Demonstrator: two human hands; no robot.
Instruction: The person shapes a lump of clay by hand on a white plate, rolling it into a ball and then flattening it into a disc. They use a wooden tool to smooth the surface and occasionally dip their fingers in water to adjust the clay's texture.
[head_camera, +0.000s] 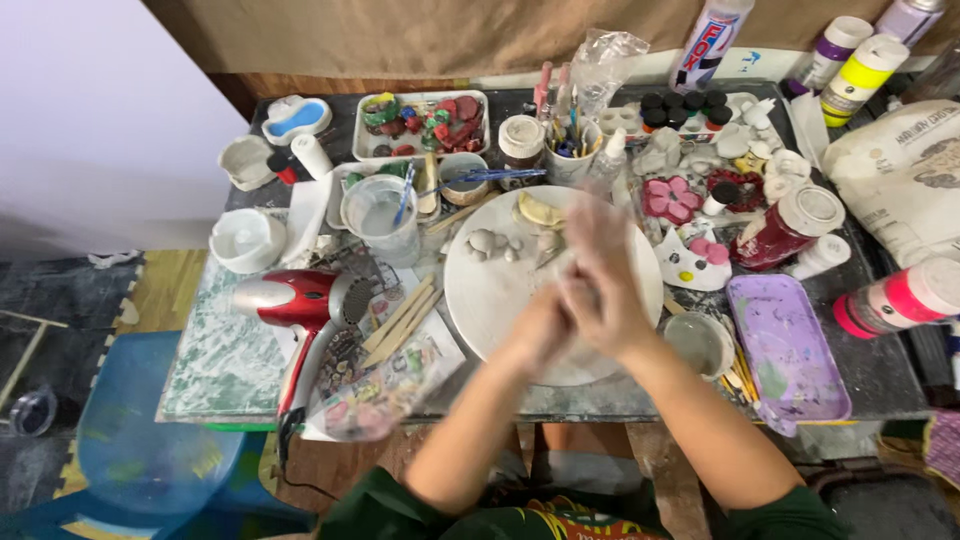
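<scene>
The left hand and the right hand are seen pressed together, palm against palm, over the round white board; both are blurred, and whether anything is held between them cannot be told. On the far left part of the board, small pale grey clay lumps, smooth and pebble-like, are laid beside a curved yellowish piece. Left of the board, flat wooden sticks are fanned out, and past them a glossy red and silver hair dryer is laid on its side. Beyond the board's far edge, a clear plastic cup with a blue stick in it is set. Right of the board, a lilac rectangular tray, smeared with paint, is placed. Everything is carried by a dark, paint-stained table, set against a brown wall, with wooden flooring visible to the left.
</scene>
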